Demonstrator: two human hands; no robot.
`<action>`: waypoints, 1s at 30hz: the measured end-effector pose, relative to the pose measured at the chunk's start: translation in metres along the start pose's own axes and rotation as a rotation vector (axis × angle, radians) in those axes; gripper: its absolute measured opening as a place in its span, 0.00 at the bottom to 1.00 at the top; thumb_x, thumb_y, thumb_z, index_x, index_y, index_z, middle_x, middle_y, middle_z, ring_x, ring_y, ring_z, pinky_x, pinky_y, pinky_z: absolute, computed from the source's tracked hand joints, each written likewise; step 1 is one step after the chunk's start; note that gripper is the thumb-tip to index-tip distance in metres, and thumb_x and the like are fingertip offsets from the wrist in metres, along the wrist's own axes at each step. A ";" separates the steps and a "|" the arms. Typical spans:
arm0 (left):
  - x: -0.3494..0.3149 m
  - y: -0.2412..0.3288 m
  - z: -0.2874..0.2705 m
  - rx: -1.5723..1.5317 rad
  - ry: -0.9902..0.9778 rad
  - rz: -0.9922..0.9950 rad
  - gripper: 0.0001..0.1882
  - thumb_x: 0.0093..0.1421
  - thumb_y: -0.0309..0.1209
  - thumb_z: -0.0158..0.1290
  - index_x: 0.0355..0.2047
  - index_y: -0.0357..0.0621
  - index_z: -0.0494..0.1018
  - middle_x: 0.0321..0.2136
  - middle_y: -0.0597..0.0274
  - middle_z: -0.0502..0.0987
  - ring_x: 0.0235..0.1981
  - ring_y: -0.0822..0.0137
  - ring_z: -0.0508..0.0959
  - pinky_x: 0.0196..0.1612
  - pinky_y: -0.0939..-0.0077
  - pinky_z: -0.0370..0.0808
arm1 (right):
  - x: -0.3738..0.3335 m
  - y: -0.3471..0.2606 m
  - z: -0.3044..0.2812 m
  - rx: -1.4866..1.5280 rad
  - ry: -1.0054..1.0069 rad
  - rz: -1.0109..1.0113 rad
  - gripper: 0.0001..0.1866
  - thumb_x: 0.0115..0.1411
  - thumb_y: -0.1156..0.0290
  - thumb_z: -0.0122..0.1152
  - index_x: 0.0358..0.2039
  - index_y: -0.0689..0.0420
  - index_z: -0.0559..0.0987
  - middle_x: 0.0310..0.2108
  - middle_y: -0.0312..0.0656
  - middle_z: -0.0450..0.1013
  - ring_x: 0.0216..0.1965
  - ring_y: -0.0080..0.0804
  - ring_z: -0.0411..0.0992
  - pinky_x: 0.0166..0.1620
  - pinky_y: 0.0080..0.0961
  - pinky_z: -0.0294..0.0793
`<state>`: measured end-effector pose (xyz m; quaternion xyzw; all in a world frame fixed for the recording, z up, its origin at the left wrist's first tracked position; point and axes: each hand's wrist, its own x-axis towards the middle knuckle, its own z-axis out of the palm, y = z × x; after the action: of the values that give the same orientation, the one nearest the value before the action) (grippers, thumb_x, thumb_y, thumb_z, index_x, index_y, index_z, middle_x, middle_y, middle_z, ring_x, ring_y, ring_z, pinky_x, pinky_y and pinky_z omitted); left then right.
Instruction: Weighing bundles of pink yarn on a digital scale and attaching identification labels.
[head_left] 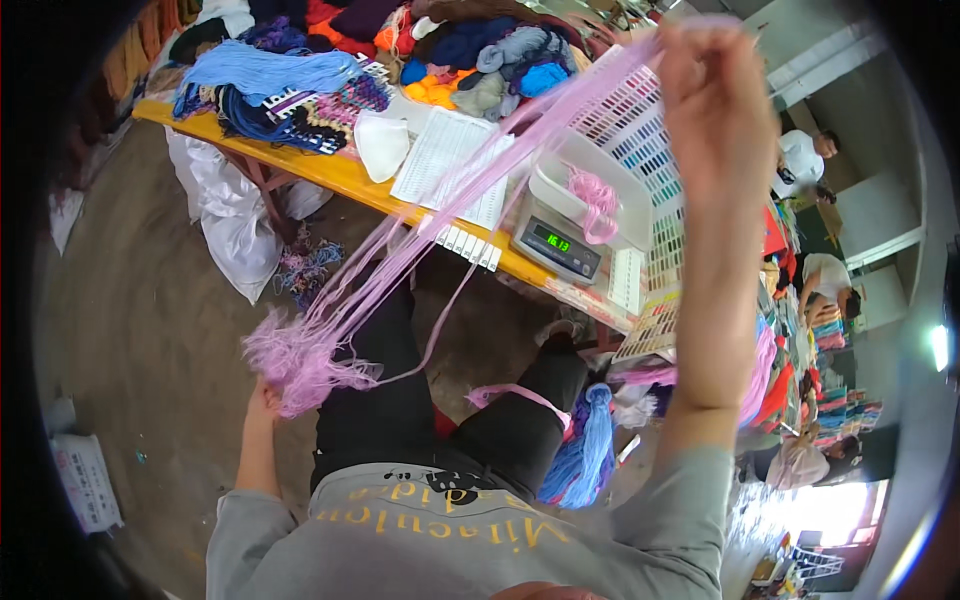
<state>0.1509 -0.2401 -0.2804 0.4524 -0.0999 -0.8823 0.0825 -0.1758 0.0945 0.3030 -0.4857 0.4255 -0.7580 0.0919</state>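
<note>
A long hank of lilac-pink yarn [440,225] stretches slantwise between my two hands across the front of the table. Raised high at the upper right, my right hand [710,75] is closed on one end of the strands, slightly blurred. My left hand [264,398], low at the left, is closed on the loose, fluffy mass at the other end, which hides some of its fingers. Below the taut strands, a digital scale [556,246] with a lit green display bears a white plastic tub [635,200]. Inside the tub lies a small coil of pink yarn [594,205].
Piled yarn, including a light-blue skein [265,72], covers the back of the yellow-edged table [330,178]. A printed sheet [425,165] and colour charts [640,115] lie nearer. A blue skein [590,450] hangs beside my leg. White sacks [235,225] stand under the table; several people work at the right.
</note>
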 end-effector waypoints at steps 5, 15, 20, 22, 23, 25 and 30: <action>0.025 -0.003 -0.083 0.089 0.287 0.075 0.22 0.64 0.49 0.41 0.33 0.42 0.71 0.09 0.76 0.55 0.07 0.81 0.51 0.07 0.87 0.47 | 0.081 -0.038 0.041 -0.262 0.474 -0.127 0.11 0.64 0.67 0.47 0.38 0.61 0.72 0.39 0.42 0.73 0.42 0.32 0.73 0.47 0.26 0.75; 0.024 -0.002 -0.104 0.217 0.153 -0.016 0.28 0.62 0.52 0.41 0.40 0.35 0.70 0.17 0.65 0.68 0.09 0.79 0.57 0.09 0.88 0.52 | 0.122 -0.194 -0.097 -0.939 0.427 -0.213 0.19 0.66 0.68 0.41 0.49 0.73 0.64 0.52 0.55 0.63 0.56 0.48 0.62 0.59 0.39 0.64; -0.005 -0.012 0.016 0.190 -0.179 -0.121 0.25 0.62 0.48 0.45 0.40 0.34 0.71 0.17 0.67 0.69 0.09 0.81 0.55 0.12 0.88 0.50 | 0.077 -0.171 -0.183 -0.887 0.370 0.023 0.13 0.62 0.69 0.49 0.42 0.66 0.71 0.46 0.48 0.70 0.49 0.38 0.70 0.52 0.29 0.70; -0.025 -0.013 0.042 0.310 -0.224 0.018 0.22 0.63 0.44 0.46 0.36 0.34 0.73 0.16 0.68 0.67 0.09 0.81 0.54 0.12 0.87 0.49 | 0.045 -0.116 -0.199 -0.980 0.362 0.161 0.16 0.61 0.62 0.53 0.40 0.63 0.73 0.46 0.45 0.71 0.46 0.33 0.70 0.50 0.26 0.69; -0.036 -0.014 0.058 0.312 -0.224 0.022 0.22 0.63 0.44 0.46 0.36 0.34 0.73 0.16 0.68 0.67 0.09 0.81 0.54 0.12 0.87 0.49 | 0.024 -0.091 -0.201 -1.127 0.273 0.193 0.15 0.62 0.62 0.52 0.39 0.61 0.75 0.44 0.40 0.73 0.44 0.28 0.70 0.48 0.22 0.68; -0.063 -0.014 0.093 0.364 -0.374 0.017 0.21 0.64 0.43 0.44 0.33 0.35 0.74 0.17 0.67 0.69 0.09 0.81 0.54 0.12 0.87 0.49 | -0.027 -0.028 -0.192 -1.094 0.358 0.215 0.10 0.59 0.69 0.53 0.37 0.59 0.78 0.36 0.34 0.75 0.36 0.23 0.70 0.42 0.22 0.67; -0.119 -0.024 0.157 0.429 -0.491 0.042 0.20 0.66 0.42 0.40 0.39 0.35 0.71 0.19 0.66 0.69 0.11 0.80 0.55 0.15 0.85 0.54 | -0.177 0.069 -0.173 -1.858 -0.081 0.529 0.07 0.55 0.71 0.52 0.30 0.53 0.79 0.33 0.47 0.74 0.34 0.48 0.73 0.37 0.40 0.71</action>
<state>0.0903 -0.1731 -0.1041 0.2311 -0.3096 -0.9221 -0.0229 -0.2454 0.2454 0.1068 -0.2789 0.9474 -0.0569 -0.1466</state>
